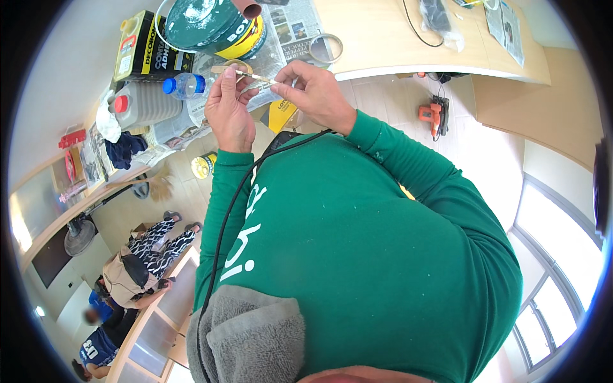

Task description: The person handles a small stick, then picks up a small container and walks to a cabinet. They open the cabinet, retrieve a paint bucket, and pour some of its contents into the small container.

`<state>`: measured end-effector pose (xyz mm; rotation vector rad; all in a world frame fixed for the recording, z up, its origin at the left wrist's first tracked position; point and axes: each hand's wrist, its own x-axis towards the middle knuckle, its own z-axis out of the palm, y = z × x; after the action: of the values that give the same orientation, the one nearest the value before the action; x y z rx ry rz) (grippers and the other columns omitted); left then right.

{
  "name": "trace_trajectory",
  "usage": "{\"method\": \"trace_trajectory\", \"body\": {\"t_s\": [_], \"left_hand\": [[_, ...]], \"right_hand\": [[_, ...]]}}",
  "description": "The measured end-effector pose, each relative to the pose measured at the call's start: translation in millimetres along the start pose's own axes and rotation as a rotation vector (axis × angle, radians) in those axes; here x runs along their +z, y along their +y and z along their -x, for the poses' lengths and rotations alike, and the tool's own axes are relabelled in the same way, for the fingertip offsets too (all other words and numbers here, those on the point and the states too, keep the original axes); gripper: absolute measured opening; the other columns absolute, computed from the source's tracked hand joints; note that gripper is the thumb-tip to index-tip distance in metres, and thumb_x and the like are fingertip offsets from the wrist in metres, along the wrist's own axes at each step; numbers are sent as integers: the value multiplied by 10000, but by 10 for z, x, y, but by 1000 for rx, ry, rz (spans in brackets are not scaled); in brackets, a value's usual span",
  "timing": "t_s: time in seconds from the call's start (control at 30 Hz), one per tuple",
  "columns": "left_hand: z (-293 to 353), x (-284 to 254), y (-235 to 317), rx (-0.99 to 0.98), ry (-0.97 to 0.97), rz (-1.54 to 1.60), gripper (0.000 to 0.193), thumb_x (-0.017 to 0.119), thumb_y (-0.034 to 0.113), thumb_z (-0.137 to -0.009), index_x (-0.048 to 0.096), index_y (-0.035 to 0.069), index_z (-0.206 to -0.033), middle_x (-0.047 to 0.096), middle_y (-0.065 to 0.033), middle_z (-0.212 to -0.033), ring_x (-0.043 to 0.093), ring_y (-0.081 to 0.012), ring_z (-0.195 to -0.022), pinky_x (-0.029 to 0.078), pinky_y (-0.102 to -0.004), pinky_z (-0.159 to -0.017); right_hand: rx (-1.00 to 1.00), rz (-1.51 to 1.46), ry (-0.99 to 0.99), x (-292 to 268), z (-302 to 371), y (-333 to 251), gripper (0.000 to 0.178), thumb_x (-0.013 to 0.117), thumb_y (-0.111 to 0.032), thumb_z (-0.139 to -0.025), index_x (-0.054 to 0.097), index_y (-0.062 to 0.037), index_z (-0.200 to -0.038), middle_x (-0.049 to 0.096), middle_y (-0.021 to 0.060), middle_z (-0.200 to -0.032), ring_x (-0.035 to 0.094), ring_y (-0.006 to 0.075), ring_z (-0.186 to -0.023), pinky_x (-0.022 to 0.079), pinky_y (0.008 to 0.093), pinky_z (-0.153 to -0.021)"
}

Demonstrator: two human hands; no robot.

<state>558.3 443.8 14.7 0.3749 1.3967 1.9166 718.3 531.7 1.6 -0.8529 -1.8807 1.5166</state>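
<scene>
Slender cream rod (pixel 260 78) is spanning the space between the left hand (pixel 231 113) and right hand (pixel 314 96), near the edge of the surface (pixel 396 38); both hands are pinching it; a loosening grip could be risking a drop; leftward drifting might be toppling the clear plastic bottle (pixel 183 86).

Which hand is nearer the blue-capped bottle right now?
Left. The left hand is just to the right of the bottle; the right hand is farther right, at the other end of the thin stick both pinch.
</scene>
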Motion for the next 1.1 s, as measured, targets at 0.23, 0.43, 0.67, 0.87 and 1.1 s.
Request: {"method": "trace_trajectory", "body": {"t_s": [0.23,0.43,0.67,0.87,1.1], "left_hand": [[-40,-89,3,-40,30,59,190,685,231,-1040,689,63,-1128,737,-61,-1061,709,-174,-920,598,-304,-707],[-96,-143,65,-44,94,134,229,680,228,-1043,684,54,-1191,728,-56,-1091,707,-177,-929,581,-304,-724],[4,-86,-6,-67,8,-39,266,671,236,-1049,695,35,-1221,727,-52,-1087,697,-171,-915,553,-293,-709],[-56,-190,-37,-162,-39,123,260,643,257,-1064,687,39,-1200,725,-54,-1055,694,-177,-917,556,-295,-707],[-37,-166,23,-220,-75,208,301,596,311,-1086,665,39,-1196,725,-80,-1037,708,-203,-923,595,-337,-748]], "right_hand": [[-50,-74,-20,46,3,81,275,721,-288,-967,766,-33,-1061,729,132,-889,644,214,-704,525,349,-662],[-10,-29,-24,9,24,70,271,721,-284,-962,760,-32,-1057,731,112,-881,642,203,-703,526,340,-663],[-1,-36,-35,11,30,76,246,730,-238,-978,746,-14,-1080,721,65,-876,624,123,-728,523,289,-673],[13,-1,-66,-28,21,48,239,739,-222,-985,739,-5,-1087,713,42,-865,614,86,-742,516,266,-675],[22,0,-84,-61,17,62,234,736,-221,-985,739,-6,-1077,712,44,-864,617,88,-751,519,269,-688]]}}
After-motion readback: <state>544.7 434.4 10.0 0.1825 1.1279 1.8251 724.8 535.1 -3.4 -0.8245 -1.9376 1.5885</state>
